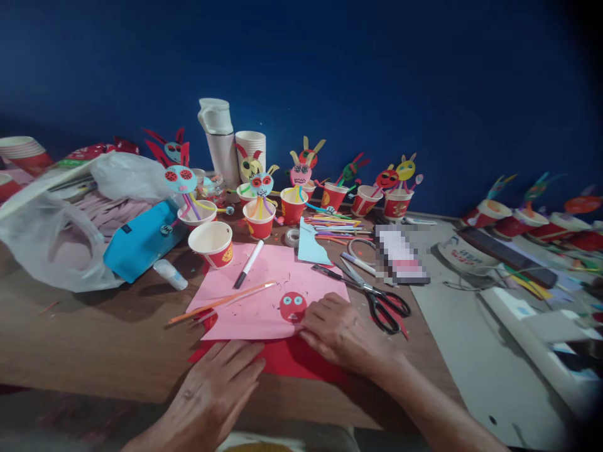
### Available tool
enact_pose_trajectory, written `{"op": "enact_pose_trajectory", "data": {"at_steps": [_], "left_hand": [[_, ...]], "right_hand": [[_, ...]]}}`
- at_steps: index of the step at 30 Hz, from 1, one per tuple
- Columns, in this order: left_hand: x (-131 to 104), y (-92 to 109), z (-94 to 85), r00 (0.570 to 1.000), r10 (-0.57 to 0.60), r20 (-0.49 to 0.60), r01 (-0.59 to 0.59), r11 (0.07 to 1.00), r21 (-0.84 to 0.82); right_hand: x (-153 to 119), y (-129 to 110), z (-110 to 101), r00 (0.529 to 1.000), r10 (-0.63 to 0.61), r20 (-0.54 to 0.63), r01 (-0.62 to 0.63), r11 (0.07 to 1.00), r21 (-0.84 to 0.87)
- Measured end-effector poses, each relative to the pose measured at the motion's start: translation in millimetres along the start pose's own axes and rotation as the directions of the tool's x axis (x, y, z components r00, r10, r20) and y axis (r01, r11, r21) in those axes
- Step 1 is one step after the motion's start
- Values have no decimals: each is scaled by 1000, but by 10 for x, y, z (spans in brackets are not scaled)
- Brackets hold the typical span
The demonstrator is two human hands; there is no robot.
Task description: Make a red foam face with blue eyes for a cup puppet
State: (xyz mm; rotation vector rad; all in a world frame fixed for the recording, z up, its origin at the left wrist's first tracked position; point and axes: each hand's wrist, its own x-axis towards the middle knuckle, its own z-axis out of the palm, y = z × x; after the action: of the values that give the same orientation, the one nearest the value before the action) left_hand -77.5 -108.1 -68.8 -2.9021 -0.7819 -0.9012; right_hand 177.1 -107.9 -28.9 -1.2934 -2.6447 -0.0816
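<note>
A round red paper face (293,307) with two pale eyes lies on a sheet of pink paper (277,263). My right hand (346,329) is curled at the face's right edge, its fingertips on that edge. My left hand (223,383) lies flat, fingers stretched out, over red paper (292,358) at the pink sheet's near edge; it holds nothing. On the pink sheet rest a white marker with a black cap (248,263) and an orange stick (221,304). Black-handled scissors (379,298) lie half spread to the right of my right hand.
A paper cup (211,245) stands at the sheet's far left corner. Behind it are several cups holding paper-faced figures, a white thermos (221,141) and colored sticks (336,226). A plastic bag (61,251) sits left, a phone (400,254) right, a white power strip (527,339) farther right.
</note>
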Motion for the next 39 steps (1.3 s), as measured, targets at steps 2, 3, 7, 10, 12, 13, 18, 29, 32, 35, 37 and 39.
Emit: {"op": "enact_pose_trajectory", "data": {"at_steps": [2, 3, 7, 10, 12, 13, 18, 29, 32, 35, 37, 39], "left_hand": [[28, 32, -56, 1000, -3, -3, 3, 998, -55], [44, 46, -82, 1000, -2, -3, 2, 997, -82], [98, 63, -144, 999, 3, -49, -9, 991, -133], [114, 72, -183, 1000, -12, -11, 9, 974, -228], [135, 101, -239, 996, -40, 78, 65, 936, -345], [159, 117, -276, 990, -57, 126, 103, 911, -399], [583, 36, -404, 886, -280, 369, 446, 731, -517], [1677, -633, 335, 594, -517, 616, 798, 285, -530], [1717, -608, 465, 590, -532, 607, 801, 289, -525], [1768, -589, 547, 579, -540, 610, 807, 272, -524], [1800, -587, 594, 579, -548, 604, 805, 264, -532], [1826, -588, 637, 578, -559, 595, 802, 251, -543]], "right_hand": [[2, -1, 4, 1000, 3, 4, -3, 1000, -6], [3, -1, 5, 1000, 3, 5, -3, 1000, -10], [-1, 2, 7, 1000, -4, -5, 4, 1000, -7], [-4, 4, 0, 1000, -4, 0, 4, 1000, 13], [-3, 4, -7, 1000, -12, 6, 12, 1000, 19], [-2, 4, -9, 1000, -20, 8, 20, 1000, 21], [2, 6, 19, 1000, -15, 6, 15, 999, 46], [-7, 26, 97, 999, 31, 16, -32, 997, 70], [-11, 31, 122, 999, 41, 21, -42, 997, 64], [-20, 40, 158, 999, 38, 2, -39, 998, 52], [-23, 45, 172, 999, 31, -8, -30, 999, 41], [-22, 47, 175, 1000, 27, -15, -27, 999, 24]]}}
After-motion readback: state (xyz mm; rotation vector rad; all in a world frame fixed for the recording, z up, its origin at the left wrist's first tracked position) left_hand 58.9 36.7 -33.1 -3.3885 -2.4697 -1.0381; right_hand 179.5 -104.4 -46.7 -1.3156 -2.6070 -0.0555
